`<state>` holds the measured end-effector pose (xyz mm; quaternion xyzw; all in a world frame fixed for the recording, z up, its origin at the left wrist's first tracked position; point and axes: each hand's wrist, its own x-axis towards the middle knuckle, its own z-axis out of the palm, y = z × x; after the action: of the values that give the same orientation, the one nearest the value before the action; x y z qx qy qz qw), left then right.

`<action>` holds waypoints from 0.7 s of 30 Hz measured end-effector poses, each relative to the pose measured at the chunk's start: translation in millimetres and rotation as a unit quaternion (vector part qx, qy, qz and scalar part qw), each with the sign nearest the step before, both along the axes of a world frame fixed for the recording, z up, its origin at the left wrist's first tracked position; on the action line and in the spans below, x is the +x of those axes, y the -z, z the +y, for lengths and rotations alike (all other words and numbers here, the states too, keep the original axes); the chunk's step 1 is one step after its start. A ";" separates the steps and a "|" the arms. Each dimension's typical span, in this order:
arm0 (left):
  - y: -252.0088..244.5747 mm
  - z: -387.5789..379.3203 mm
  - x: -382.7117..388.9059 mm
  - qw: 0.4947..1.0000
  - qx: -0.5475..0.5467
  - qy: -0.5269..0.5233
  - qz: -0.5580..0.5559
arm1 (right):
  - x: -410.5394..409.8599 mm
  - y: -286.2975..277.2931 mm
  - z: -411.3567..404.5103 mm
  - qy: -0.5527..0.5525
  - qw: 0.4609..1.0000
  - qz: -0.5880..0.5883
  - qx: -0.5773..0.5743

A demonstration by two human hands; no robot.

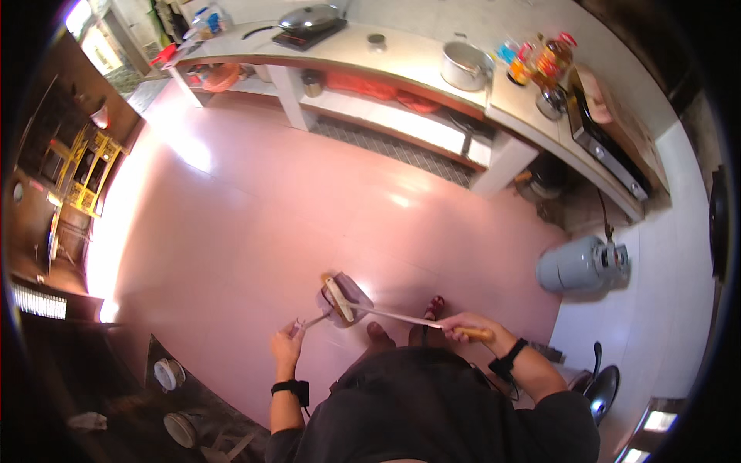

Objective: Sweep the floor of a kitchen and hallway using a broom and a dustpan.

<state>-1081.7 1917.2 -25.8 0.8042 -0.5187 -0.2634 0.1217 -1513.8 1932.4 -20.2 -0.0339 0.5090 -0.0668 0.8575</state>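
My right hand grips a long-handled broom near the wooden end of its handle. The pale broom head lies across the mouth or top of a greyish dustpan, in front of my feet. My left hand is closed around the end of the dustpan's thin handle. Because the broom head covers part of the dustpan, what the pan holds is hidden. Beneath them spreads a pink tiled floor.
A long counter runs along the far side, with a lidded pan, a metal pot and oil bottles. To the right stands a grey gas cylinder. Dark furniture holding white containers sits lower left.
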 end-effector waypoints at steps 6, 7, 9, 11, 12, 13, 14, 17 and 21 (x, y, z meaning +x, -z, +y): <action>8.4 34.7 27.1 0.985 -0.037 -0.155 0.070 | 15.2 -70.0 -47.4 -0.066 0.988 0.071 -0.117; 8.8 38.8 30.2 0.973 -0.051 -0.213 0.072 | 17.4 -70.9 -56.5 -0.038 0.984 0.121 -0.129; 10.5 42.3 39.0 0.955 -0.073 -0.271 0.096 | 11.8 -45.9 -72.4 -0.010 0.985 0.121 -0.121; 24.2 47.0 53.6 0.932 -0.097 -0.330 0.116 | 7.1 -16.4 -93.0 0.016 0.986 0.117 -0.113; 43.3 52.8 65.5 0.903 -0.110 -0.384 0.156 | 7.3 -5.3 -103.1 0.048 0.989 0.122 -0.074; 45.8 49.5 71.4 0.871 -0.123 -0.434 0.195 | 7.5 5.9 -112.8 0.083 0.988 0.128 -0.033; 45.7 49.0 76.1 0.866 -0.125 -0.444 0.192 | 8.0 16.3 -123.3 0.071 0.989 0.127 -0.034; 19.6 26.2 83.2 0.804 -0.150 -0.510 0.267 | 8.0 46.9 -167.2 0.127 0.980 0.152 -0.001; 0.8 9.3 102.9 0.750 -0.172 -0.576 0.276 | -1.1 91.0 -234.4 0.239 0.949 0.194 0.066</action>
<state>-978.7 1926.6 -26.7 0.8079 0.0624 -0.2604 0.5249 -1514.9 1698.0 -111.2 0.1336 0.6618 -0.2284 0.7014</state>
